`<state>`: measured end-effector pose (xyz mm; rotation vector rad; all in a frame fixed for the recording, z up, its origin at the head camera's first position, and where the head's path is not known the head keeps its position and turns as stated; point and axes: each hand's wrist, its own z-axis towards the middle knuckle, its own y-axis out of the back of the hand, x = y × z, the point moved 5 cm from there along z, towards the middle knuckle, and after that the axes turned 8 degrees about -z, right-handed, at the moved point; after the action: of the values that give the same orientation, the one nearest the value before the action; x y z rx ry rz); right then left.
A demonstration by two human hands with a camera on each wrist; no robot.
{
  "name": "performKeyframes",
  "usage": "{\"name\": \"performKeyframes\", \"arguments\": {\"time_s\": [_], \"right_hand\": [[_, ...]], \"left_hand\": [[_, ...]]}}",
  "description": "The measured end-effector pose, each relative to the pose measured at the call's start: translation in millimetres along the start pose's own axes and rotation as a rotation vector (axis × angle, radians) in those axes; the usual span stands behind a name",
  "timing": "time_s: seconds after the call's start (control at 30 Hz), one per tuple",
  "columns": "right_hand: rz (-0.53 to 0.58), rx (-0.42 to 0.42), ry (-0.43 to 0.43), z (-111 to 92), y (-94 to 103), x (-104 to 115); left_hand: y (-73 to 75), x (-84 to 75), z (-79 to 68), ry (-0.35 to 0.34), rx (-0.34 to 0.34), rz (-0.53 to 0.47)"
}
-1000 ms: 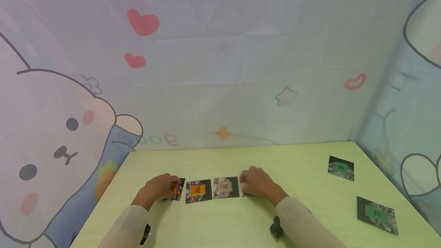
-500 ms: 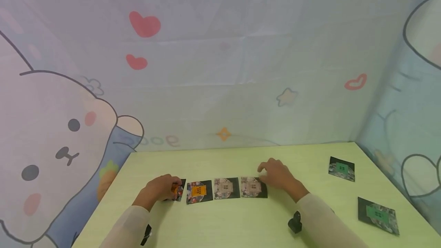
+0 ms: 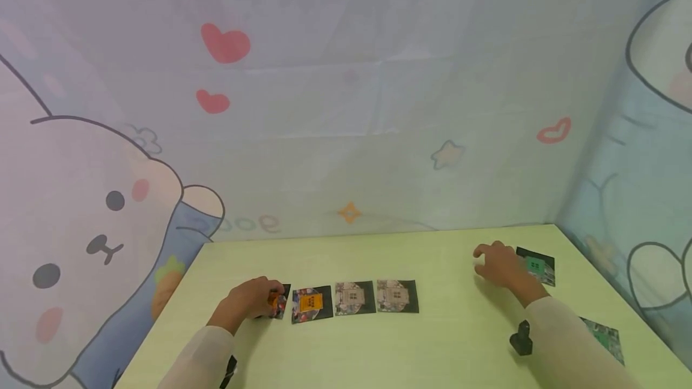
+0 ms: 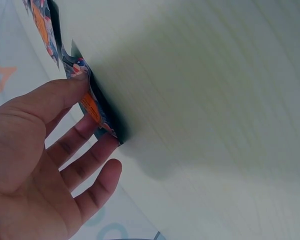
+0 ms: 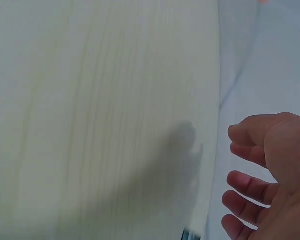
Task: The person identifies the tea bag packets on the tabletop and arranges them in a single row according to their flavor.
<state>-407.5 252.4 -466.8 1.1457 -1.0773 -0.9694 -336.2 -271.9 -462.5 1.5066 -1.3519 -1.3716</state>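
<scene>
My left hand (image 3: 245,302) pinches a dark, flat sachet with an orange label (image 4: 90,108) at the left end of a row on the table. In the left wrist view the thumb lies over its printed face and the fingers are at its far edge. Beside it lie a second orange-label sachet (image 3: 312,304) and two beige-label sachets (image 3: 354,298). My right hand (image 3: 501,266) hovers at the right, holding nothing, its fingers loosely bent. It overlaps the left edge of a green-label sachet (image 3: 537,266) in the head view.
Another green-label sachet (image 3: 607,339) lies near the right edge, partly hidden by the right sleeve (image 3: 567,341). A printed cloth (image 3: 346,137) hangs behind and beside the pale yellow-green table (image 3: 351,353).
My right hand has let go of the right-hand beige-label sachet and moved right, to the far green-label one. The left hand stays on its sachet.
</scene>
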Motion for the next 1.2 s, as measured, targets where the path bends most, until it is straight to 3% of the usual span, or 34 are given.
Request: {"name": "performKeyframes", "arguments": {"time_s": [0.23,0.43,0.67,1.2], "right_hand": [[-0.007,0.026,-0.103,-7.8,1.4,-63.4],[-0.004,0.054,-0.166,-11.6,-1.0,-93.4],[0.009,0.051,-0.206,-15.9,-7.9,-106.6],[0.05,0.142,-0.227,-13.6,-10.6,-109.4]], "left_hand": [[0.6,-0.3,0.4,-0.006,-0.005,0.01],[-1.4,1.8,1.4,-0.008,-0.01,0.017],[-1.7,0.4,1.5,-0.007,-0.007,0.015],[-4.8,4.0,6.1,0.0,0.001,0.026]]}}
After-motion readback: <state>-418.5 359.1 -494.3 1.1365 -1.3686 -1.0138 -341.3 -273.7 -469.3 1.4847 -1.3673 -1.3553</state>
